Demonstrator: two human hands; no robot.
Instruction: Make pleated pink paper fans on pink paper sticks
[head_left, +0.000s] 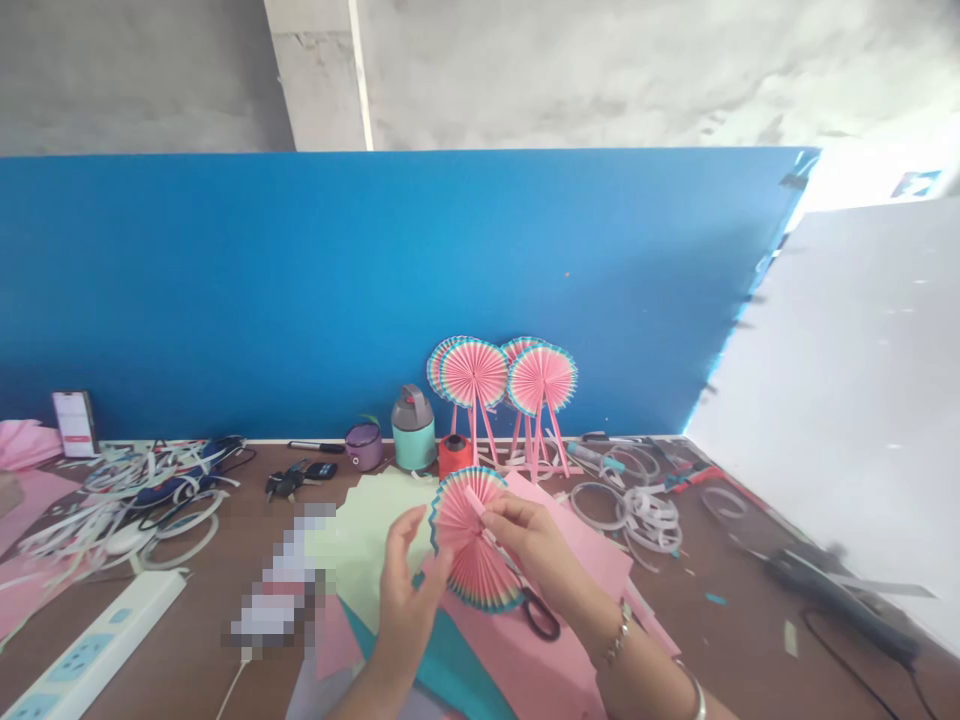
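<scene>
Both my hands hold a round pink pleated paper fan (pixel 469 540) with a blue-green rim, raised over the table's middle. My left hand (pixel 409 590) grips its lower left edge, thumb up and fingers curled. My right hand (pixel 536 545) pinches the fan's pink stick near the centre. Under the hands lie pink paper sheets (pixel 577 560), a pale green pleated sheet (pixel 367 525) and a teal sheet (pixel 457 665). Black-handled scissors (pixel 536 610) rest on the pink paper beside my right wrist.
Several finished pink fans (pixel 502 380) lean on the blue partition (pixel 375 280). Nearby stand a teal bottle (pixel 413 430), a purple pot (pixel 364 446) and a red tape roll (pixel 454 455). White strip coils (pixel 637 500) lie right; more strips, a power strip (pixel 97 645) and phone (pixel 73 420) left.
</scene>
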